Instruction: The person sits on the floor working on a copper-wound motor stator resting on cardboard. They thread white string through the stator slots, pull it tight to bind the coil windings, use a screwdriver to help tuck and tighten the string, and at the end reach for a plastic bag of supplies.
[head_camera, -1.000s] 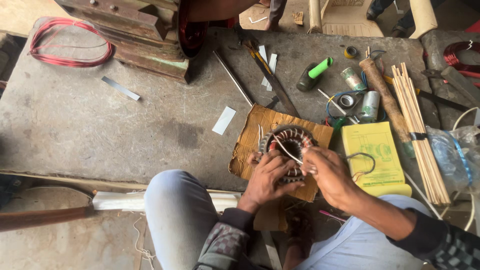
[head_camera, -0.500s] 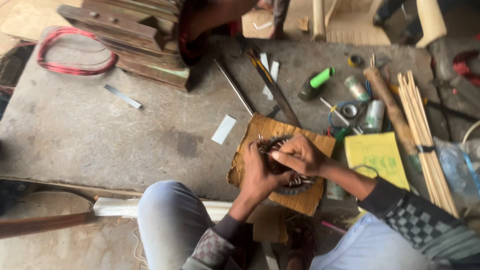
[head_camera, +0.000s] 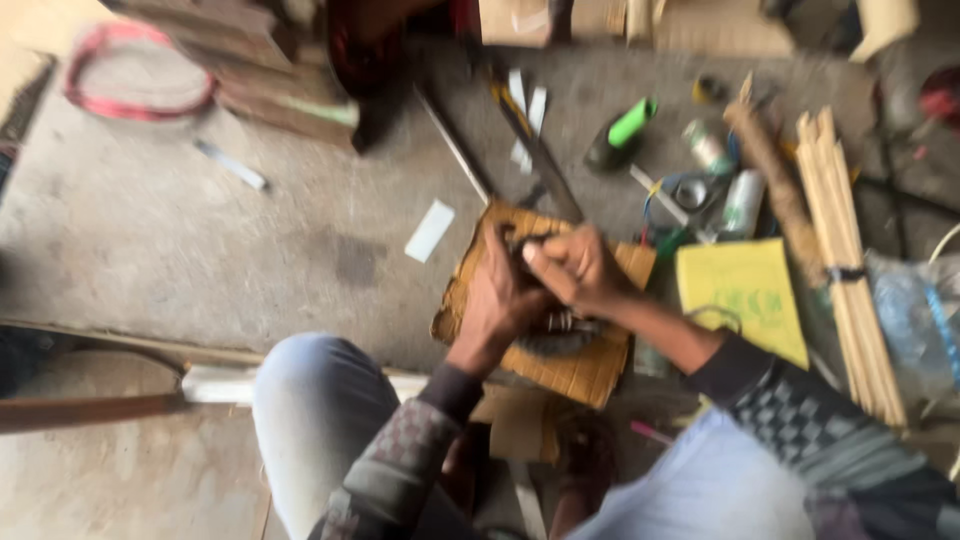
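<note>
Round dark motor winding (head_camera: 560, 330), mostly covered by my hands, lying on a brown cardboard sheet (head_camera: 580, 372) on the concrete floor (head_camera: 200, 240). My left hand (head_camera: 500, 295) is clamped on its left side; my right hand (head_camera: 575, 268) presses on its top, fingers curled together around something too blurred to identify. Just right of the cardboard: a yellow booklet (head_camera: 745, 295). Further right: a bundle of wooden sticks (head_camera: 850, 260). Behind: a green-capped bottle (head_camera: 620, 133). Far left: a red wire coil (head_camera: 135, 70).
</note>
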